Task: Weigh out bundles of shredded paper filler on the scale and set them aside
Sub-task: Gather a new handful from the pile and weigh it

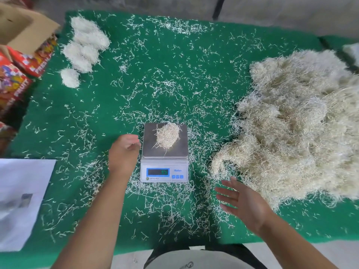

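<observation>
Head view: the bundle (167, 135) sits on the scale (164, 152), in the middle of the pan and clear of both your hands. Its long axis runs from near-left to far-right, tilted a little off straight ahead. Your left hand (124, 150) is the nearer one, just beside the pan's left edge with the fingers loosely curled and nothing in them. Your right hand (241, 202) is lower and well right of the scale, fingers spread, palm showing, empty, close to the near edge of the big pile (295, 131). The display shows green digits, too blurred to read surely. The weighed bundles (83, 47) lie at the far left corner of the mat (174, 74). If the weight is right, the left hand is better placed to lift the bundle and carry it up-left to them.
</observation>
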`<state>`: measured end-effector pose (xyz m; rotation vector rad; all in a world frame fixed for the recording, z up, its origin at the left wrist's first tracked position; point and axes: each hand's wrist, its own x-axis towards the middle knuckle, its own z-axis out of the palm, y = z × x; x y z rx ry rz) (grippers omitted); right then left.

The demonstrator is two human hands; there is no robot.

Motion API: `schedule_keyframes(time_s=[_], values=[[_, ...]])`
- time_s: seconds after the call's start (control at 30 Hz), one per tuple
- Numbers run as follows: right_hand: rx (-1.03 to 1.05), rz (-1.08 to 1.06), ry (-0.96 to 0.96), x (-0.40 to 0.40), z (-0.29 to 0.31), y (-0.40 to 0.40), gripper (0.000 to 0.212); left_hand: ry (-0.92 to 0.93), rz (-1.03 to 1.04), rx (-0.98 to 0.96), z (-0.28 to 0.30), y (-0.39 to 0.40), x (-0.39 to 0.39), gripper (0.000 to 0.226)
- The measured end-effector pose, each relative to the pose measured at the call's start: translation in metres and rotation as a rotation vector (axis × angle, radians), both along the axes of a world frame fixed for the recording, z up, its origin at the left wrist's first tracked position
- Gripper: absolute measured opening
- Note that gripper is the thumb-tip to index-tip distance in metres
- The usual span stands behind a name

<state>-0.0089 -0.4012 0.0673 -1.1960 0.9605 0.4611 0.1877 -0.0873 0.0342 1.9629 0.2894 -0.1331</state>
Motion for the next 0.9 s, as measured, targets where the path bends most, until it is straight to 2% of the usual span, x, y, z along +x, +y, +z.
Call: schedule_keyframes(time_s=[0.47, 0.67, 0.73, 0.8, 0.9], values=[[-0.012, -0.012, -0.008, -0.016, -0.004, -0.012, 0.038, -0.027, -0.047, -0.004, 0.005, -0.013, -0.003, 0.022], [-0.012, -0.033, 0.008, -0.023, -0.004, -0.017, 0.036, -0.036, -0.086, -0.042, 0.011, -0.044, -0.006, 0.021], [-0.012, -0.043, 0.018, -0.026, -0.002, -0.019, 0.035, -0.019, -0.181, -0.068, 0.012, -0.07, -0.017, 0.019], [-0.012, -0.054, 0.03, -0.03, 0.001, -0.022, 0.033, 0.038, -0.36, -0.074, 0.008, -0.105, -0.031, 0.015], [-0.022, -0.072, 0.045, -0.037, 0.005, -0.029, 0.032, 0.16, -0.626, 0.032, -0.01, -0.16, -0.054, 0.034]])
